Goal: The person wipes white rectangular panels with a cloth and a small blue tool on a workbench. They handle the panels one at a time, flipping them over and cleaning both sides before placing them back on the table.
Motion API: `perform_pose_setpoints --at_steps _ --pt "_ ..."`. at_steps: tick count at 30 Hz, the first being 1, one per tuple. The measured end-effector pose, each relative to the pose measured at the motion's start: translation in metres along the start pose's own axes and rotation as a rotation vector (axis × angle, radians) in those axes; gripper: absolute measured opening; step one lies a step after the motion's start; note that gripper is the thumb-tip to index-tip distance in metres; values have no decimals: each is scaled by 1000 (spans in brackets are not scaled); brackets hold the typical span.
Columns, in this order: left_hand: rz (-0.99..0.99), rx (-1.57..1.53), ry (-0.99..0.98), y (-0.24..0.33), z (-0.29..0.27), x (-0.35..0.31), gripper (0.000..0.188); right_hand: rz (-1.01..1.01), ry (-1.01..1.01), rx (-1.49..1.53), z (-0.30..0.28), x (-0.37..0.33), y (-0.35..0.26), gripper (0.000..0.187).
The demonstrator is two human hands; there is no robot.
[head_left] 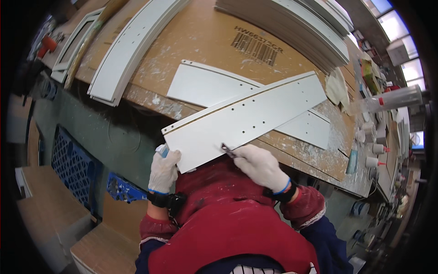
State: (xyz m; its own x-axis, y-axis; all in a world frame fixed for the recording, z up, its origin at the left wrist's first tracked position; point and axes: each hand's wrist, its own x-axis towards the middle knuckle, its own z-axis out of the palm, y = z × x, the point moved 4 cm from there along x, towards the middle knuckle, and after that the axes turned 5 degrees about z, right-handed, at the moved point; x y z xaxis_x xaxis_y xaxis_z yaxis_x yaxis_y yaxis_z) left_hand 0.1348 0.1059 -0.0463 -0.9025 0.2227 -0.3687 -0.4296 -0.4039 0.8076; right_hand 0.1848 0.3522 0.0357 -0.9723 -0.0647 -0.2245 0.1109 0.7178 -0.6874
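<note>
A long white panel (273,107) with small dark holes and a brown groove along its far edge lies slantwise across a second white panel (205,86). Its near left end juts past the table edge toward me. My left hand (164,171), in a white glove, is at that end and touches its short edge. The same hand is closed on a small light-blue and white piece (162,150), mostly covered by the fingers. Over the panel's near edge, my gloved right hand (262,166) is closed around a small dark metal tool (226,150); its exact kind is unclear.
Cardboard (200,43) covers the paint-spattered table. Stacked white boards (292,27) stand at the back; more curved boards (130,50) lie left. A crumpled cloth (337,89), clear cylinder (397,98) and white bottles (374,162) are right. Blue plastic crates (73,164) stand lower left.
</note>
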Motion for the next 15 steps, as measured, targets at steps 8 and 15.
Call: perform_pose_setpoints --at_steps 8,15 --pt "118 -54 20 2 -7 -8 43 52 160 -472 -33 39 43 14" --pt "138 49 32 5 -10 -12 46 726 640 -414 -196 -8 178 20"
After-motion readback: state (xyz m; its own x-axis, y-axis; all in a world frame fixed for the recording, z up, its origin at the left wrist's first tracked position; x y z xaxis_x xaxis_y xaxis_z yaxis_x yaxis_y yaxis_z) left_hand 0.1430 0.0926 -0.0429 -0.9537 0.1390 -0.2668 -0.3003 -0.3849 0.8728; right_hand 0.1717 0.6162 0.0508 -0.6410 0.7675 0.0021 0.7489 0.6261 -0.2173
